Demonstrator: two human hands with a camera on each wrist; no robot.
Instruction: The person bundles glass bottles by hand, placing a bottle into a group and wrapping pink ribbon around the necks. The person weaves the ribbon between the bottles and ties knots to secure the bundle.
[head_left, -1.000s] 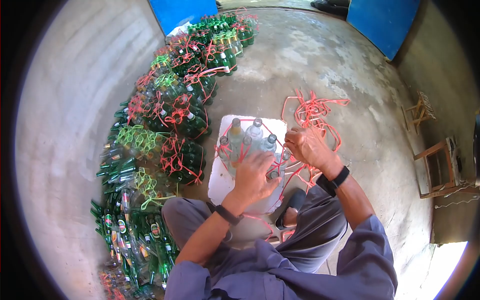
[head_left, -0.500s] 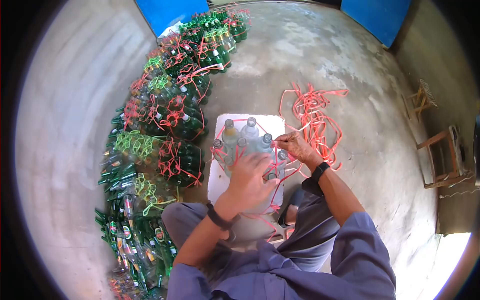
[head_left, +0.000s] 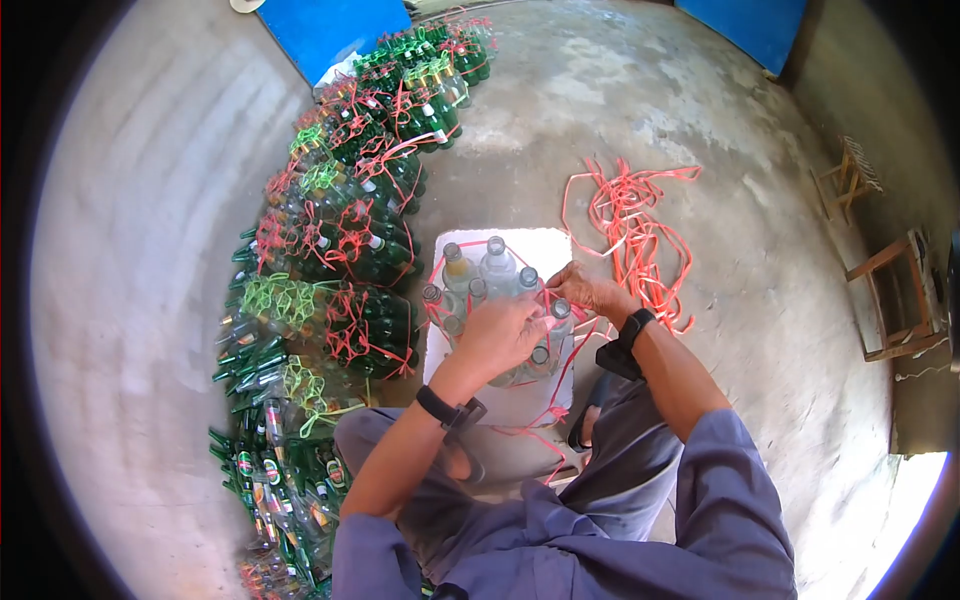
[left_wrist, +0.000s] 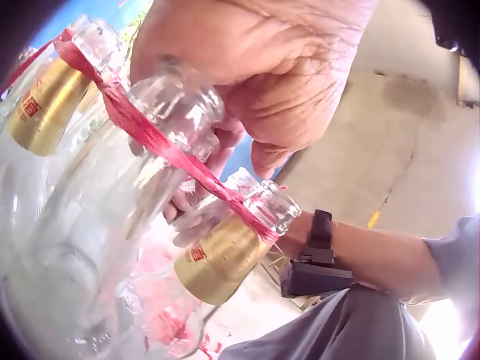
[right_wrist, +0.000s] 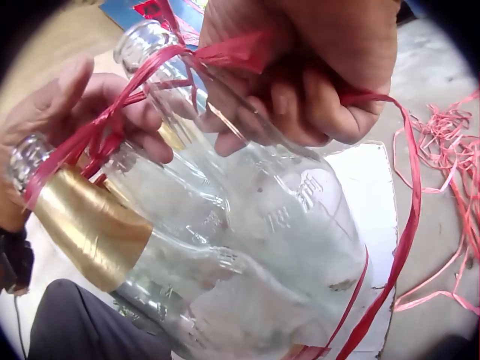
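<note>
Several clear glass bottles (head_left: pixel 497 262) stand grouped on a white slab (head_left: pixel 508 407), with red ribbon (right_wrist: pixel 101 127) looped around and between their necks. My left hand (head_left: pixel 497 338) reaches over the group; in the right wrist view its thumb stands apart from its bent fingers beside the necks. At the group's right side my right hand (head_left: pixel 592 292) pinches red ribbon, and a length (right_wrist: pixel 411 180) trails from its curled fingers. Gold foil (left_wrist: pixel 217 259) wraps some necks. The left fingertips are partly hidden behind glass in the left wrist view.
A loose heap of red ribbon (head_left: pixel 640 225) lies on the floor beyond my right hand. Tied bundles of green bottles (head_left: pixel 370 325) line the left side, with loose bottles nearer me. Wooden frames (head_left: pixel 890 300) stand at the right wall, blue panels (head_left: pixel 335 30) at the back.
My right hand has moved left and slightly down from beyond the bottles to their necks. My left hand has shifted slightly, its fingers now nearer the right hand.
</note>
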